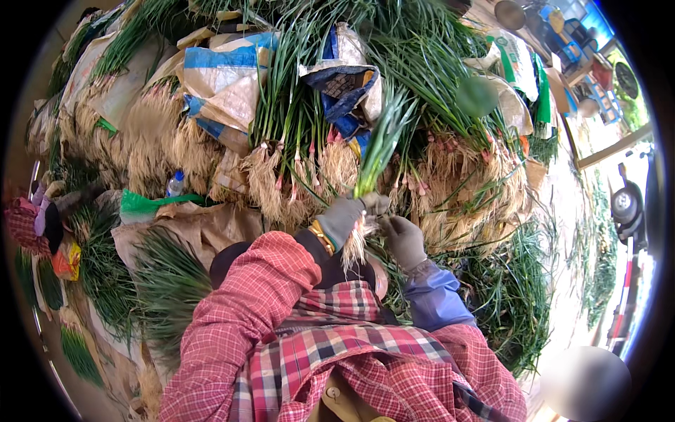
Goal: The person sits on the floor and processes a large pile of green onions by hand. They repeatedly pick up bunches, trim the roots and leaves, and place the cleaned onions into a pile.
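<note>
My left hand (pixel 343 216), in a grey glove with yellow bands at the wrist, is closed around a small bunch of green onions (pixel 375 163). The leaves point up and away, and the pale, stringy roots hang below the fist. My right hand (pixel 405 240), also gloved, is beside the bunch with its fingertips near the root end; whether they pinch a leaf or root is too small to tell. Beyond both hands lies a large heap of green onions (pixel 432 79), pinkish bulbs and long roots turned towards me.
Woven plastic sacks (pixel 227 74) lie over the heap. Loose green leaves (pixel 506 300) are piled at my right. At my left are more onions (pixel 169 285) on brown sacking (pixel 211 224), and a plastic bottle (pixel 175 184). Another person (pixel 29 221) is at the far left.
</note>
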`<state>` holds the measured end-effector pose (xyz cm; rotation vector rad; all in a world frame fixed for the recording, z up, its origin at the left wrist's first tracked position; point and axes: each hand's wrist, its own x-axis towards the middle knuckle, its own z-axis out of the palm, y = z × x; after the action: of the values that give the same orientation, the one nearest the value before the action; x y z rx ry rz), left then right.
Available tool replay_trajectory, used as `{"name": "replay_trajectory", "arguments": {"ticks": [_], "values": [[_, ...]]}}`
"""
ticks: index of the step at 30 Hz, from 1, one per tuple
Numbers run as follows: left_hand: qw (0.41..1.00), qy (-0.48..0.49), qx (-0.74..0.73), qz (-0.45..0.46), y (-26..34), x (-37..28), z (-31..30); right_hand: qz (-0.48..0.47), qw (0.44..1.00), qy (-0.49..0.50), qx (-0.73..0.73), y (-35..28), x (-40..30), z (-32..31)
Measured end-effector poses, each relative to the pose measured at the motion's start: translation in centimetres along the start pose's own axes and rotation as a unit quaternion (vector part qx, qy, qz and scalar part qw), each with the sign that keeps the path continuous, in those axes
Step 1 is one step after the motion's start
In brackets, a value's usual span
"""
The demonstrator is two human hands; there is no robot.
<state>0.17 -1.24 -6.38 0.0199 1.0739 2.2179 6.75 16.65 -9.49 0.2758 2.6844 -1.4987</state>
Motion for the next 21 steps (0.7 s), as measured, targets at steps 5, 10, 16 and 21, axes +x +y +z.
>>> {"name": "replay_trajectory", "arguments": {"ticks": [5, 10, 16, 21], "values": [[1.0, -0.012, -0.01, -0.025, 3.9, -0.8, 1.4, 0.024, 0.886, -0.198, -0.419, 9.3, 1.7, -3.7], [0.982, 0.094, -0.026, -0.159, -0.3, 0.0, -0.2, 0.088, 0.958, 0.01, -0.273, 0.2, 10.3, -1.9], [0.982, 0.077, -0.066, -0.161, 1.5, -0.1, 0.8, 0.113, 0.934, 0.016, -0.337, 1.7, 16.7, -1.8], [0.987, 0.101, -0.033, -0.123, 0.4, -0.2, 0.1, 0.062, 0.991, -0.024, -0.119, -2.9, 10.8, -2.9]]}}
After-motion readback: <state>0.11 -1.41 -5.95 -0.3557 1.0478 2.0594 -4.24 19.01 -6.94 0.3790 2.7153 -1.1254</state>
